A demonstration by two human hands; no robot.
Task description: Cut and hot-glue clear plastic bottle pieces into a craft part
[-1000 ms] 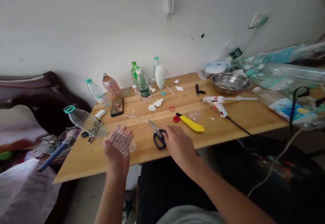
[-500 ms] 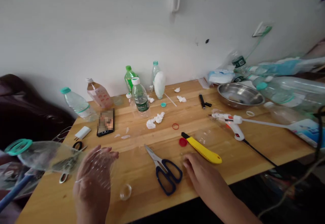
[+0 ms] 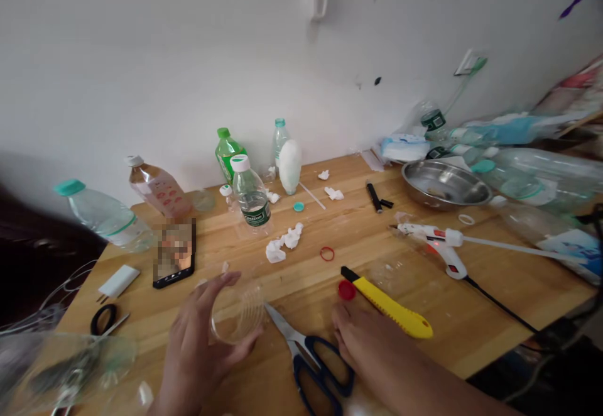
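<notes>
My left hand (image 3: pixel 202 331) is curved around a clear, ribbed, cut piece of plastic bottle (image 3: pixel 238 312), thumb below and fingers above. Just right of that piece lies a pair of scissors (image 3: pixel 301 347) with dark blue handles, blades pointing up-left. My right hand (image 3: pixel 358 334) rests low over the table with curled fingers, between the scissors and a yellow utility knife (image 3: pixel 393 303). Its fingertips are hidden, so I cannot make out whether they hold anything small. A red bottle cap (image 3: pixel 347 290) lies right by its knuckles.
Several bottles, including a green one (image 3: pixel 230 152), stand along the wall. A phone (image 3: pixel 174 252), a white charger (image 3: pixel 119 281) and another clear plastic piece (image 3: pixel 113 353) are at left. To the right are a glue gun (image 3: pixel 438 243) with its cord and a steel bowl (image 3: pixel 445 183).
My left hand has moved right and turned, bringing the clear plastic piece towards the scissors. My right hand stays beside the scissors. The view has shifted slightly.
</notes>
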